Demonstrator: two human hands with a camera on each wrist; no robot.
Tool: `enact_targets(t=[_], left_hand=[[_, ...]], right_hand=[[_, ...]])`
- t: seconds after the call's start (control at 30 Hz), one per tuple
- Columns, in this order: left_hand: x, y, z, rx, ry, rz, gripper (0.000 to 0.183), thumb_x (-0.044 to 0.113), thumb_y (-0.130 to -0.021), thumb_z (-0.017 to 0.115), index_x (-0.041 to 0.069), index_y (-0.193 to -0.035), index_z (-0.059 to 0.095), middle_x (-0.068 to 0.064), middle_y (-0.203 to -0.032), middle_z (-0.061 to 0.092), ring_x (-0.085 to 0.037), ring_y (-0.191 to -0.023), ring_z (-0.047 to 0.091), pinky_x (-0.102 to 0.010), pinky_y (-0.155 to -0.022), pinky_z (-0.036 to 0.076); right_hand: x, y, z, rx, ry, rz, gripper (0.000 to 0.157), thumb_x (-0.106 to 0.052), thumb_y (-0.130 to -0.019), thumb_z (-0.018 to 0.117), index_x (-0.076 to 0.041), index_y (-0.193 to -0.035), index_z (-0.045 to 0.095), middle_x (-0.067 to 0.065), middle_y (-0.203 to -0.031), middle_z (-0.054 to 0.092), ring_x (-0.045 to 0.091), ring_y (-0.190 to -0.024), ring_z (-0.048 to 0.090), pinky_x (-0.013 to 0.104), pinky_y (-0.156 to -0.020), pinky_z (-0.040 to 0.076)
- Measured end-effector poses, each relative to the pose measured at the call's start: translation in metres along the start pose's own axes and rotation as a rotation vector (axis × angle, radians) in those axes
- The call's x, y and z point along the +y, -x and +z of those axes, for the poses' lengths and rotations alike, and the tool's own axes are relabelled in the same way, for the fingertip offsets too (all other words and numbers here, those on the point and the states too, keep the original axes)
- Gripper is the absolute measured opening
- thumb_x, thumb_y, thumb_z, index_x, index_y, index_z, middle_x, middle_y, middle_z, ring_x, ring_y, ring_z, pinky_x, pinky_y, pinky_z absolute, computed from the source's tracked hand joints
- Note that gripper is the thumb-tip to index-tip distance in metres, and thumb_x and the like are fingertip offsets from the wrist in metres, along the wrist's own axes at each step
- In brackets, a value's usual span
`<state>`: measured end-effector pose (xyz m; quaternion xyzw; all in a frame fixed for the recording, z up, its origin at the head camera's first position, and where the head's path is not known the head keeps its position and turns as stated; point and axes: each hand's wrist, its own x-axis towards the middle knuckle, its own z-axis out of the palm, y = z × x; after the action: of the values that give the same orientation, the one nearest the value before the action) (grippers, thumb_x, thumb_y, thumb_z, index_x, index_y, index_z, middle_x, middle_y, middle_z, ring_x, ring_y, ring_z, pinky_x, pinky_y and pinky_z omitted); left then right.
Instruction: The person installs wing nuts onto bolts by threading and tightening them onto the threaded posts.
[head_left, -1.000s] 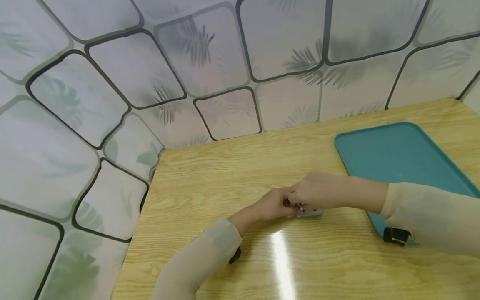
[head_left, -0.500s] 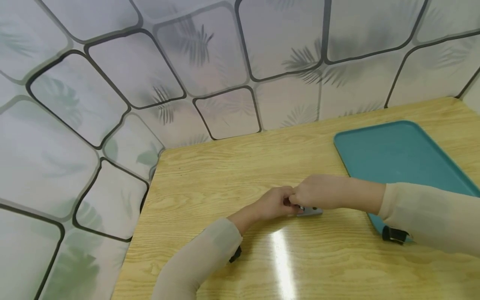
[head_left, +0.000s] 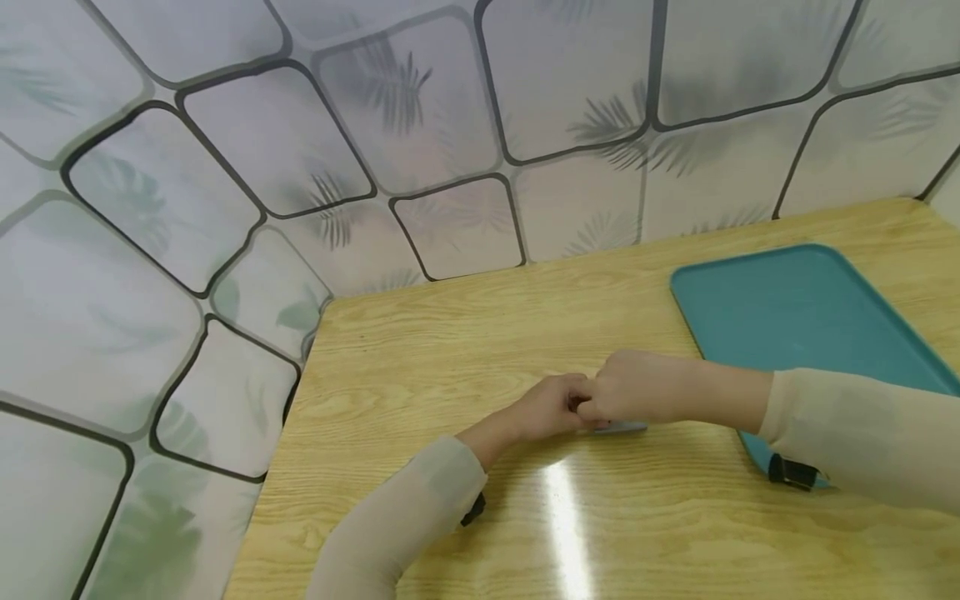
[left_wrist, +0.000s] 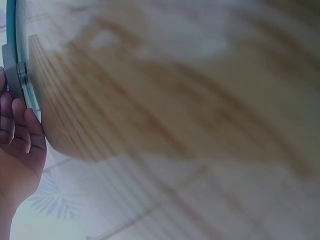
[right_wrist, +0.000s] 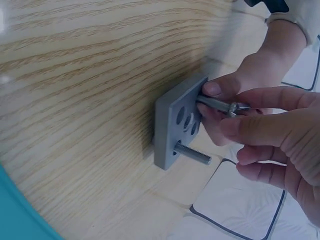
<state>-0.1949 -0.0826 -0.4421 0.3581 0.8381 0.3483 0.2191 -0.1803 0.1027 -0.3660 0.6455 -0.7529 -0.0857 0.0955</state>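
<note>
In the right wrist view a thick grey plate [right_wrist: 177, 117] with several round holes has two threaded bolts through it. One bolt [right_wrist: 194, 153] stands bare at the near end. Around the base of the far bolt [right_wrist: 214, 103], close against the plate, my left hand [head_left: 546, 408] pinches with thumb and finger. My right hand [right_wrist: 287, 127] pinches a small shiny nut [right_wrist: 234, 108], seemingly a wing nut, at that bolt's outer end. From the head view, only a sliver of plate shows below my right hand. The left wrist view has the plate edge-on beside my left fingers [left_wrist: 19, 117].
A teal tray [head_left: 780, 308] lies on the wood-grain table [head_left: 420, 350], under my right forearm. A patterned wall covering [head_left: 450, 225] rises along the table's back and left sides. Black straps [head_left: 791, 472] are at my wrists.
Both hands stay together at the plate. My right hand has turned slightly and its fingers have shifted over the plate, so less of the plate and its metal fittings shows in the head view.
</note>
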Motion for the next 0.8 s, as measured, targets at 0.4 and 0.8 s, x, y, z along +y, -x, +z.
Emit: enact_targets(t=[0.4,0.8], left_hand=[[0.0018,-0.0015,0.0002,0.005,0.009,-0.024,0.012,0.017,-0.088,0.068,0.010,-0.097,0.067,0.004,-0.082,0.054,-0.002,-0.070,0.048,-0.015,-0.063,0.044],[0.0050,-0.0008,0.0002,0.017,-0.029,-0.040,0.013,0.024,-0.087,0.069,0.013,-0.085,0.063,0.005,-0.081,0.053,-0.002,-0.068,0.046,-0.015,-0.061,0.041]], right_hand=[[-0.0028,0.0056,0.0008,-0.041,0.055,-0.006,0.024,-0.010,-0.084,0.070,-0.014,-0.072,0.050,-0.007,-0.057,0.036,0.003,-0.053,0.019,0.016,-0.047,0.022],[0.0013,0.0087,0.0086,-0.006,0.022,0.059,0.027,-0.015,-0.083,0.070,-0.015,-0.064,0.050,-0.007,-0.053,0.038,0.004,-0.050,0.018,0.017,-0.044,0.020]])
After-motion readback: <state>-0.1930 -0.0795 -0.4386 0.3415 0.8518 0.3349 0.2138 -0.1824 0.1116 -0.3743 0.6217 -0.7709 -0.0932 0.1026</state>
